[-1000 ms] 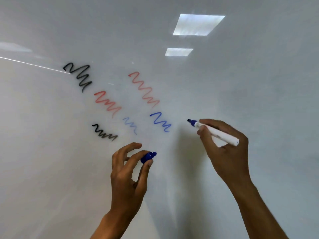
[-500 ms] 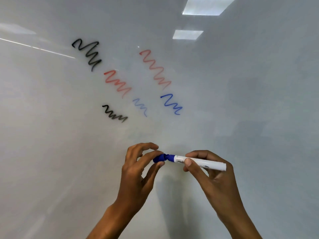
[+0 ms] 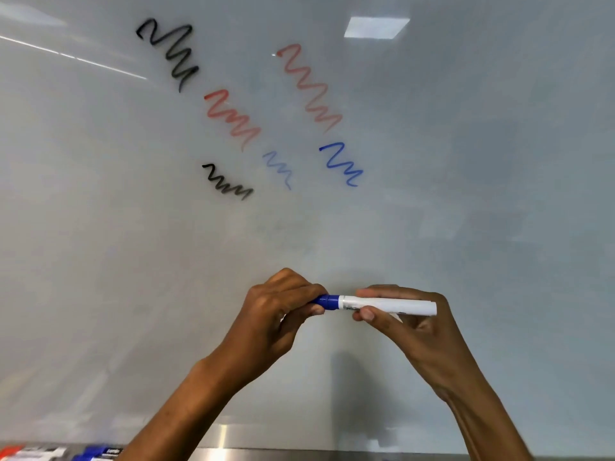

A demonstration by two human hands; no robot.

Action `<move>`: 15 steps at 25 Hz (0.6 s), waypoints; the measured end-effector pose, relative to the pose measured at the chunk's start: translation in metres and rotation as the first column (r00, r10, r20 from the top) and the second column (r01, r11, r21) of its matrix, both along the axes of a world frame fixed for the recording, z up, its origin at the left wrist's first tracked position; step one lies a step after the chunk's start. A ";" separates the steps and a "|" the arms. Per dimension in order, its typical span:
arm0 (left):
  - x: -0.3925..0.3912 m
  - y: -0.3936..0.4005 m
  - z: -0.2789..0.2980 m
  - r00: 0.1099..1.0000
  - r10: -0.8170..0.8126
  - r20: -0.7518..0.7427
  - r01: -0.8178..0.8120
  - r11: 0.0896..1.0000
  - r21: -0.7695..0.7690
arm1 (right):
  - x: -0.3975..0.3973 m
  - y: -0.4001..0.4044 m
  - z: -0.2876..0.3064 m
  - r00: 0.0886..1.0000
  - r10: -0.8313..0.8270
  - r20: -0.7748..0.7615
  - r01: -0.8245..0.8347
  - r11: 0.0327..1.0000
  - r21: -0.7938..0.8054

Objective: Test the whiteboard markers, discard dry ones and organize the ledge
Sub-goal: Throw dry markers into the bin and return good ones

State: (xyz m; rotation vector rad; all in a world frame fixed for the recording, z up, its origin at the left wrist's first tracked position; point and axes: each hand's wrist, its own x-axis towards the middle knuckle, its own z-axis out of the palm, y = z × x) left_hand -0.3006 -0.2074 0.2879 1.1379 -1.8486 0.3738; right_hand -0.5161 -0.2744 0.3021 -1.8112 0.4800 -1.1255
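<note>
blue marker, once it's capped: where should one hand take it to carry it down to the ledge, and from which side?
Take the blue marker by the bare white barrel, just right of the blue cap, not by the cap, which might pull off. It lies level, cap to the left, so come from below, as the right hand already holds it. The left hand pinches the cap and can simply let go.

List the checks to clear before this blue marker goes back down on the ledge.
1. Cap on marker: ok, tip covered; fully clicked, cannot tell.
2. Left hand grips the cap: ok.
3. Right hand holds the barrel: ok.
4. Test mark: ok, dark blue squiggle is strong; the pale blue squiggle is faint.
5. Ledge space: ok, bare stretch below; other markers lie at left.
</note>
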 end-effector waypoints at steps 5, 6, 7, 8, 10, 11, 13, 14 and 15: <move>-0.002 -0.001 0.012 0.999 -0.002 0.042 0.001 1.000 0.011 | -0.002 -0.006 -0.005 0.999 -0.011 0.043 0.009 0.999 0.043; -0.004 -0.002 0.011 0.999 0.006 0.052 -0.006 1.000 0.012 | -0.002 -0.006 -0.007 0.998 -0.023 0.052 0.019 0.997 0.076; -0.007 -0.003 0.008 0.998 0.013 0.057 -0.014 1.000 0.017 | -0.002 -0.006 -0.011 0.998 -0.025 0.051 0.020 0.995 0.093; -0.010 -0.004 0.002 0.998 0.025 0.059 -0.026 0.999 0.028 | -0.001 -0.004 -0.014 0.999 -0.020 0.036 0.015 0.993 0.114; -0.015 -0.005 -0.015 0.996 0.076 0.051 -0.079 0.996 0.047 | -0.001 -0.001 -0.022 1.000 0.019 0.004 -0.019 0.989 0.146; -0.016 -0.004 -0.024 0.992 0.115 0.044 -0.117 0.992 0.046 | -0.002 -0.001 -0.027 0.999 0.052 -0.003 -0.051 0.988 0.146; -0.011 0.000 -0.040 0.980 0.199 0.028 -0.200 0.980 0.021 | -0.002 -0.001 -0.036 0.997 0.082 -0.004 -0.081 0.987 0.135; -0.008 0.003 -0.047 0.970 0.241 0.017 -0.241 0.971 0.004 | -0.002 0.000 -0.040 0.997 0.072 0.001 -0.071 0.988 0.138; -0.005 0.008 -0.053 0.961 0.276 0.000 -0.276 0.961 -0.005 | -0.001 -0.001 -0.045 0.998 0.061 -0.001 -0.061 0.989 0.135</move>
